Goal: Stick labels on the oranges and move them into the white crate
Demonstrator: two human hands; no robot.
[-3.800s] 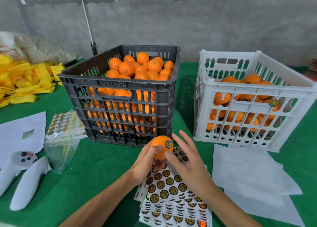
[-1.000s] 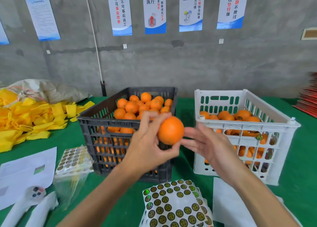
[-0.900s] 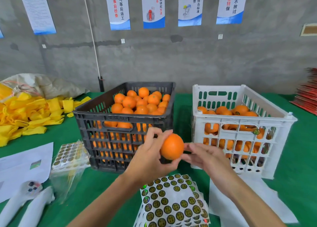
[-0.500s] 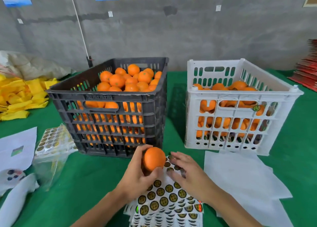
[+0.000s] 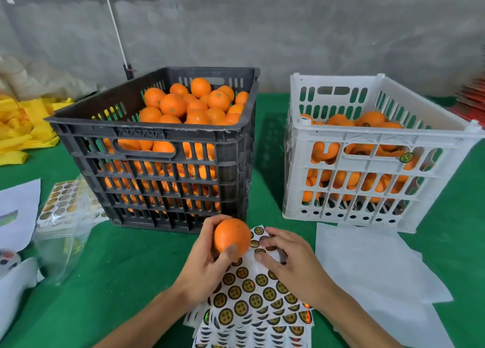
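My left hand (image 5: 207,266) grips an unlabelled orange (image 5: 232,237) just above the sticker sheets (image 5: 252,295) at the table's front. My right hand (image 5: 286,258) rests on the top sheet to the right of the orange, its fingertips on the round gold-and-black labels near the sheet's far edge. Whether a label is pinched I cannot tell. The black crate (image 5: 162,140) behind the hands is heaped with oranges. The white crate (image 5: 372,143) at the right holds several oranges, some with labels showing.
White paper sheets (image 5: 367,263) lie right of the sticker sheets. A clear bag with more label sheets (image 5: 63,203) and white paper (image 5: 18,211) sit at the left. Yellow cloth (image 5: 21,135) is piled at far left. Green cloth (image 5: 118,269) covers the table.
Both hands came down from in front of the crates to the sticker sheets. The left hand still holds the orange; the right hand has settled onto the top sheet.
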